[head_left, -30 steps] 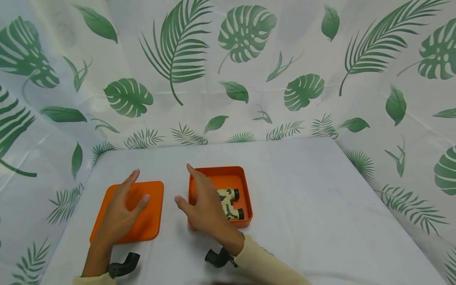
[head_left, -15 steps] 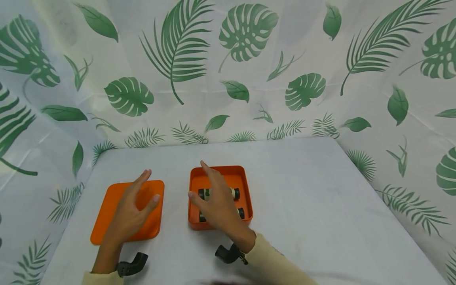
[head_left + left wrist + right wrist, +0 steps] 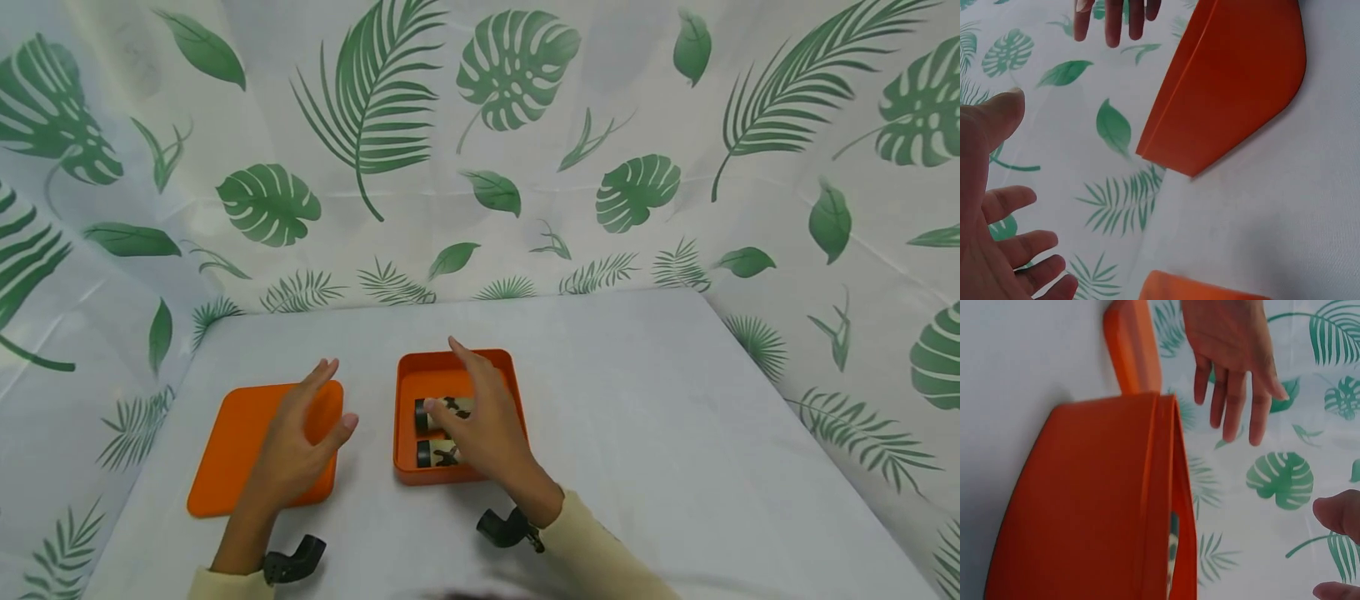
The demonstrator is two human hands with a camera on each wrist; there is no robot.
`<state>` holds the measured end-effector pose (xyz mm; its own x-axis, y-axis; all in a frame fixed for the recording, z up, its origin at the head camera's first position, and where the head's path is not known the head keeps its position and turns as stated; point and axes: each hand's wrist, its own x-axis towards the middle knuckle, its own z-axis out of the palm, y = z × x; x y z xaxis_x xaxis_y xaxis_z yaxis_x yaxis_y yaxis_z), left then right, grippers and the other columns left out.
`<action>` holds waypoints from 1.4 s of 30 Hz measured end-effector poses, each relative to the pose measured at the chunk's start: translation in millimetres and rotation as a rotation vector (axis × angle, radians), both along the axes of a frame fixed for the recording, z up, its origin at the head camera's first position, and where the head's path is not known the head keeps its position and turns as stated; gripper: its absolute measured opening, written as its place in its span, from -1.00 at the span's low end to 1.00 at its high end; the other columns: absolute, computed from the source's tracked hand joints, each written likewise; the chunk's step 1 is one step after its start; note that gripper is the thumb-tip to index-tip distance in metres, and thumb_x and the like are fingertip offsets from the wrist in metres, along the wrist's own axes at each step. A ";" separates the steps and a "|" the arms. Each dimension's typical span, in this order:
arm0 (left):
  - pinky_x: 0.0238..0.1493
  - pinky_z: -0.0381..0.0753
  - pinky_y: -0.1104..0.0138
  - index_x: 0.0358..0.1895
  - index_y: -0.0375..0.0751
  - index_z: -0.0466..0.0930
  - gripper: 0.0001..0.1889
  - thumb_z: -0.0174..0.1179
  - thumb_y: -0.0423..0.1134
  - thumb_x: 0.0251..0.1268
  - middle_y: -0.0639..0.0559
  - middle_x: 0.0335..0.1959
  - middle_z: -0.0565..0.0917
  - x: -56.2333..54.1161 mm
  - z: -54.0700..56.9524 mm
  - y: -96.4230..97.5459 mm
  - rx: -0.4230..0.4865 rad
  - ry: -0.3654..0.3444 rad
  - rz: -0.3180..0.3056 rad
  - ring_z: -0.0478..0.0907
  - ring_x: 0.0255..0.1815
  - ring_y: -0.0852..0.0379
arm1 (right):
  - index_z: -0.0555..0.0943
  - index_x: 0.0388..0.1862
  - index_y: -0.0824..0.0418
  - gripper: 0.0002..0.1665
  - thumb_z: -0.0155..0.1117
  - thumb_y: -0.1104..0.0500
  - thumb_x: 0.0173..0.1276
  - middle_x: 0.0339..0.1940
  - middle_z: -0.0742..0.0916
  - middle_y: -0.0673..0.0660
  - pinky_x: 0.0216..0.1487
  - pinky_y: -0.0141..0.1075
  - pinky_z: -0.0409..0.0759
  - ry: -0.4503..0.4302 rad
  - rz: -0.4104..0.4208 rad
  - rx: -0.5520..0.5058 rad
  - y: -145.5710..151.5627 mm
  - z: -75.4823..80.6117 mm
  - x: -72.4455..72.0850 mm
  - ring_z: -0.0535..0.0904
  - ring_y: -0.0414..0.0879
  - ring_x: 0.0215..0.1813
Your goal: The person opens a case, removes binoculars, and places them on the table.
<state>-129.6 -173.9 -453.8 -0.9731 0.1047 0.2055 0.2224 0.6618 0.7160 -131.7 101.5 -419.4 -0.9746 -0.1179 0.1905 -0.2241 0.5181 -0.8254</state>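
Note:
Inside an orange open-topped box (image 3: 420, 367) lies a pair of camouflage binoculars (image 3: 442, 452) with black ends. My right hand (image 3: 483, 421) hovers over the box with fingers extended and thumb apart, hiding the binoculars' right part. To the left, an orange lid (image 3: 240, 433) lies flat on the white table. Above the lid's right side my left hand (image 3: 296, 446) is held with fingers spread and nothing in its grasp. In the left wrist view the box's wall (image 3: 1247, 81) rises beyond the left hand's relaxed fingers. The right wrist view shows the box (image 3: 1085, 500) close up.
The white table (image 3: 637, 433) extends to the right of the box. A white curtain (image 3: 420, 242) printed with green leaves surrounds the table at the back and sides. Each wrist wears a black camera, one on the left (image 3: 294, 560) and one on the right (image 3: 510, 529).
Both hands have drifted to the right, staying spread. The right hand now uncovers the binoculars' left ends and covers their right ends. Box and lid have stayed in place.

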 end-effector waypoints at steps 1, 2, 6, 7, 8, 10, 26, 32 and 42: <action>0.53 0.10 -0.52 0.73 0.23 0.10 -0.14 0.30 0.17 0.49 -0.09 0.77 0.10 -0.1 -0.3 1.3 -0.010 -0.003 0.001 0.05 0.73 -0.35 | 0.14 0.73 -0.37 0.00 0.46 -0.09 0.46 0.66 0.41 -0.10 0.57 0.26 0.40 0.001 -0.008 0.009 2.0 -0.6 -0.1 0.33 0.00 0.63; 0.53 0.10 -0.52 0.74 0.24 0.09 -0.14 0.28 0.18 0.50 -0.09 0.78 0.08 -0.2 -0.5 2.8 -0.024 -0.006 0.001 0.04 0.73 -0.36 | 0.15 0.72 -0.37 0.00 0.46 -0.09 0.45 0.65 0.41 -0.11 0.57 0.27 0.40 0.001 -0.016 0.014 3.8 -1.3 -0.3 0.33 0.00 0.63; 0.53 0.05 -0.54 0.75 0.17 0.08 -0.19 0.19 0.18 0.57 -0.13 0.79 0.00 0.5 0.4 9.2 -0.080 0.009 -0.020 -0.06 0.76 -0.35 | 0.17 0.72 -0.34 -0.02 0.46 -0.11 0.45 0.67 0.41 -0.10 0.59 0.31 0.34 0.002 -0.024 0.038 10.5 -5.2 -1.5 0.27 0.04 0.67; 0.53 0.04 -0.54 0.75 0.16 0.08 -0.20 0.17 0.18 0.58 -0.14 0.80 -0.01 1.1 1.0 11.1 -0.094 0.013 -0.027 -0.08 0.76 -0.35 | 0.17 0.72 -0.34 -0.02 0.45 -0.12 0.46 0.67 0.40 -0.10 0.59 0.32 0.33 -0.003 -0.026 0.050 11.9 -6.3 -1.8 0.26 0.04 0.68; 0.54 0.03 -0.55 0.75 0.14 0.08 -0.21 0.14 0.18 0.60 -0.15 0.80 -0.02 1.4 1.3 12.9 -0.112 0.021 -0.032 -0.09 0.77 -0.35 | 0.17 0.73 -0.33 -0.02 0.45 -0.13 0.46 0.68 0.40 -0.09 0.60 0.33 0.32 -0.004 -0.026 0.058 13.3 -7.2 -2.0 0.25 0.06 0.69; 0.53 0.01 -0.56 0.75 0.12 0.08 -0.22 0.10 0.20 0.61 -0.16 0.80 -0.05 2.2 1.9 16.9 -0.148 0.028 -0.041 -0.13 0.77 -0.36 | 0.17 0.73 -0.31 -0.02 0.44 -0.15 0.46 0.69 0.39 -0.06 0.59 0.35 0.31 -0.007 -0.028 0.083 15.9 -9.1 -2.3 0.23 0.09 0.70; 0.57 0.00 -0.52 0.75 0.13 0.08 -0.20 0.17 0.14 0.59 -0.12 0.80 -0.08 1.3 -9.8 31.0 -0.216 0.061 -0.086 -0.16 0.79 -0.34 | 0.32 0.70 -0.14 -0.03 0.52 -0.15 0.38 0.68 0.42 0.06 0.52 0.30 0.44 -0.059 -0.044 0.194 33.0 -15.5 -3.3 0.34 0.18 0.59; 0.57 0.00 -0.52 0.74 0.12 0.12 -0.17 0.27 0.10 0.52 -0.14 0.79 0.02 -0.6 -14.8 38.2 -0.194 0.067 -0.107 -0.09 0.78 -0.34 | 0.32 0.69 -0.11 0.01 0.57 -0.11 0.34 0.65 0.45 0.04 0.53 0.27 0.45 -0.072 -0.025 0.191 38.7 -17.5 -4.1 0.37 0.16 0.58; 0.57 0.06 -0.49 0.68 0.06 0.26 -0.16 0.40 0.07 0.40 -0.04 0.71 0.28 -3.3 -16.3 52.1 -0.011 0.065 -0.164 0.10 0.74 -0.26 | 0.30 0.70 -0.05 0.06 0.63 -0.03 0.30 0.61 0.50 0.15 0.48 0.25 0.52 -0.062 -0.023 0.153 49.1 -20.9 -2.4 0.48 0.21 0.54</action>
